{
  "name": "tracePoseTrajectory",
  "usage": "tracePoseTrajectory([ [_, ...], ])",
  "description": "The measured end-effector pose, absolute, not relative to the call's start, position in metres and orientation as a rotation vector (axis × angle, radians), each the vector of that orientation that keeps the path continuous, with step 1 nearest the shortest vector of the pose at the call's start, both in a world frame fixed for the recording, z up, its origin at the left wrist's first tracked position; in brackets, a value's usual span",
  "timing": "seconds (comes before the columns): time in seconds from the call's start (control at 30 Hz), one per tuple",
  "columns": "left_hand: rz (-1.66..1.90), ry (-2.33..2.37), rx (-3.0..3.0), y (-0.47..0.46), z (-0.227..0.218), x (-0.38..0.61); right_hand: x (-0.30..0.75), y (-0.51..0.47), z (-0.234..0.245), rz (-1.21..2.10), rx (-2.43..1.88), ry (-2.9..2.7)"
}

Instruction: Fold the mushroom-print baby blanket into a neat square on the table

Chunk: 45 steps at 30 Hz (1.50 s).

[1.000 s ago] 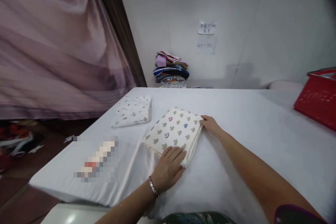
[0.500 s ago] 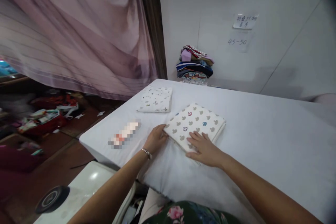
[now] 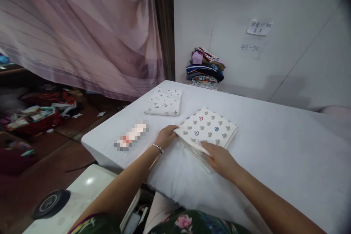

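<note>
A folded white cloth (image 3: pixel 210 126) printed with grey, red and blue mushrooms lies on the white-covered table (image 3: pixel 279 146) in front of me. My left hand (image 3: pixel 166 136) pinches its left corner. With my right hand (image 3: pixel 221 159) I grip the near edge, thumb on top and the other fingers tucked underneath, partly hidden. The layers at that near edge fan slightly apart. Farther back, to the left, rests a second folded white cloth (image 3: pixel 164 101) with a small dark print; neither hand touches it.
A blurred-out flat item (image 3: pixel 131 137) lies on the table's left part. Folded clothes (image 3: pixel 205 67) are stacked behind the table by the wall. A pink curtain (image 3: pixel 109 36) hangs at left. Below it stand a red container (image 3: pixel 35 120) of items and a white surface with a black wheel (image 3: pixel 52 203).
My right hand has gone from lying flat on the mushroom-print cloth to gripping its near edge, which is now lifted a little. My left hand stays at the left corner.
</note>
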<state>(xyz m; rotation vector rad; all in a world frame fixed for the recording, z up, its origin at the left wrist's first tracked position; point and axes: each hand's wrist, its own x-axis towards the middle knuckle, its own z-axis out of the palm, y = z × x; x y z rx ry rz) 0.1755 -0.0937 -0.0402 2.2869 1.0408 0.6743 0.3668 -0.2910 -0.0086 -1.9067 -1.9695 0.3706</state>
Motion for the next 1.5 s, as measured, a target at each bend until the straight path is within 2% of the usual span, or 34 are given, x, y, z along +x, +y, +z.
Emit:
tracePoseTrajectory([
  [0.3,0.671,0.996,2.273,-0.094,-0.041,0.169,0.385,-0.279,0.013,0.594,-1.85,-1.511],
  [0.67,0.686,0.914,2.455,-0.104,-0.043,0.169,0.362,-0.299,-0.01,0.211,-1.843,-2.13],
  [0.8,0.684,0.962,2.547,-0.105,-0.042,0.174,0.356,-0.299,-0.015,0.085,-1.865,-2.154],
  [1.03,0.652,0.895,2.807,-0.104,-0.038,0.174,0.358,-0.302,-0.009,0.159,-1.891,-2.148],
  [1.17,0.665,0.8,2.975,-0.107,-0.034,0.179,0.359,-0.306,-0.011,0.078,-1.866,-2.229],
  [1.5,0.631,0.951,2.801,-0.089,-0.055,0.178,0.345,-0.297,-0.028,-0.124,-1.923,-2.25],
])
